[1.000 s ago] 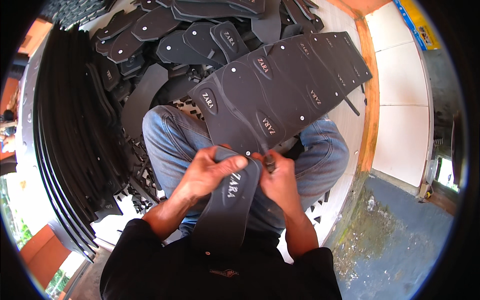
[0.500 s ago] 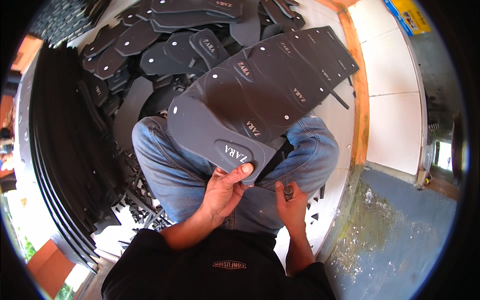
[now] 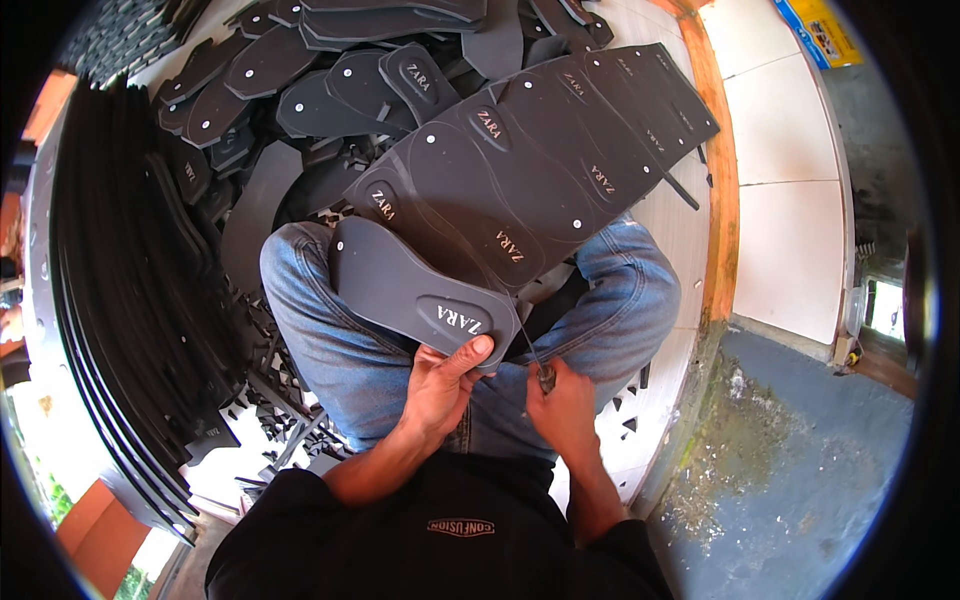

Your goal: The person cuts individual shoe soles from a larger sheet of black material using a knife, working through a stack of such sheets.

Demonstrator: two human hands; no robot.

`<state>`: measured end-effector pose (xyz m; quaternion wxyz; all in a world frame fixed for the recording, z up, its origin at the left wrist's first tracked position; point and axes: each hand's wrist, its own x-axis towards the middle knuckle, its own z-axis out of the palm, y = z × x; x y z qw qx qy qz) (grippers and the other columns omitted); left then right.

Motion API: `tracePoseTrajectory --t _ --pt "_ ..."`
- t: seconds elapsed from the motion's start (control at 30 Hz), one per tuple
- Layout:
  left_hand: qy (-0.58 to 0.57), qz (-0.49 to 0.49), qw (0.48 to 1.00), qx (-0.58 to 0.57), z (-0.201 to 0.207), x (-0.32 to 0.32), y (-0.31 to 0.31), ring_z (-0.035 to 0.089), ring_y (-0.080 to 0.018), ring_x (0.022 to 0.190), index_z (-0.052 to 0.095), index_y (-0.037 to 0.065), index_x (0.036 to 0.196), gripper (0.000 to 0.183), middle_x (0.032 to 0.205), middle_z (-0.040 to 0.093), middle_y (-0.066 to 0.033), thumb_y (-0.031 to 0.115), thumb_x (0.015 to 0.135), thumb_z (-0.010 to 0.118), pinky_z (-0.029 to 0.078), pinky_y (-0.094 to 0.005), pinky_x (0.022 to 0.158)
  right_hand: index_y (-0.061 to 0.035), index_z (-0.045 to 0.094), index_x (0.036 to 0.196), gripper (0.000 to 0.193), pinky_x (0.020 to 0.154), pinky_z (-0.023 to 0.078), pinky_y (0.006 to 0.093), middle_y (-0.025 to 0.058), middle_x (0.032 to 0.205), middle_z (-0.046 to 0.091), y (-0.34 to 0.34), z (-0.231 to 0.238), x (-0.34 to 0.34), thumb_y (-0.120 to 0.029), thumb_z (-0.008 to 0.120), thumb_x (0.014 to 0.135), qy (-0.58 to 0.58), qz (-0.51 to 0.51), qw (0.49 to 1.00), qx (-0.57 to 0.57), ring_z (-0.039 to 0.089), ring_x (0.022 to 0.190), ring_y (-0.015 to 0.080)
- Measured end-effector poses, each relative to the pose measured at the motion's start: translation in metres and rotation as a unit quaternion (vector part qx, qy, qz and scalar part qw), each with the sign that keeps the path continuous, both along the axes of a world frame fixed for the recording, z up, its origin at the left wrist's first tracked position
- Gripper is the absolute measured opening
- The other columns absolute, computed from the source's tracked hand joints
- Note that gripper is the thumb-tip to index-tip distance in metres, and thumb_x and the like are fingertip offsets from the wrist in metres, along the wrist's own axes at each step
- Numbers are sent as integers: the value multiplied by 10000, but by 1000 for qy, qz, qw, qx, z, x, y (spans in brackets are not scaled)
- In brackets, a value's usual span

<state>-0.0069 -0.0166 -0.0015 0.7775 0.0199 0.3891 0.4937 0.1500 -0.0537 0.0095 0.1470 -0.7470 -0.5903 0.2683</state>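
Observation:
A dark grey foam sole (image 3: pixel 395 280) with a printed oval at its heel is pinched by my left hand (image 3: pixel 440 390), thumb on top. My right hand (image 3: pixel 562 405) is closed round the short handle of a thin-bladed knife (image 3: pixel 534 347). Its blade slants up along the right edge of the sole's heel, seemingly touching it. Beyond the sole, a large dark foam sheet (image 3: pixel 540 150) with sole outlines, white dots and printed ovals lies tilted across my knees. The sole overlaps the sheet's near edge; whether the two are still joined there, I cannot tell.
Loose cut soles (image 3: pixel 270 70) are heaped beyond my knees. A tall stack of dark foam sheets (image 3: pixel 130 250) stands at the left. Small black offcuts (image 3: pixel 290 410) litter the floor on both sides. An orange-brown wooden strip (image 3: pixel 722 230) borders the tiles at the right.
My right hand has brought the knife left and up to the sole's heel edge. The sole has shifted slightly down-left, uncovering another printed oval on the sheet. The heel's projecting corner no longer shows.

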Motion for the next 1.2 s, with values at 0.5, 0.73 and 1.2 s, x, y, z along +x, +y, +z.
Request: tracePoseTrajectory --t 0.5,0.73,1.2 --pt "248 -148 913 288 64 -51 119 598 -148 851 574 -34 1072 455 901 638 -69 198 729 762 490 -298 787 20 500 655 288 497 375 367 135 497 453 35 -16 14 -183 640 804 173 -118 978 -6 447 454 274" --pt "297 146 942 51 -36 -65 114 516 -197 1053 442 14 1275 439 1088 552 -80 198 888 540 375 -350 953 -4 517 748 233 485 367 299 55 537 476 2 -16 17 -182 635 840 226 -190 953 66 422 485 126" --pt "75 30 994 -72 -27 1 32 603 -190 938 540 1 1115 385 1034 607 -95 196 814 680 493 -321 827 -16 576 872 147 518 409 283 64 565 528 -15 -3 26 -150 625 835 274 -73 954 -93 503 506 131"
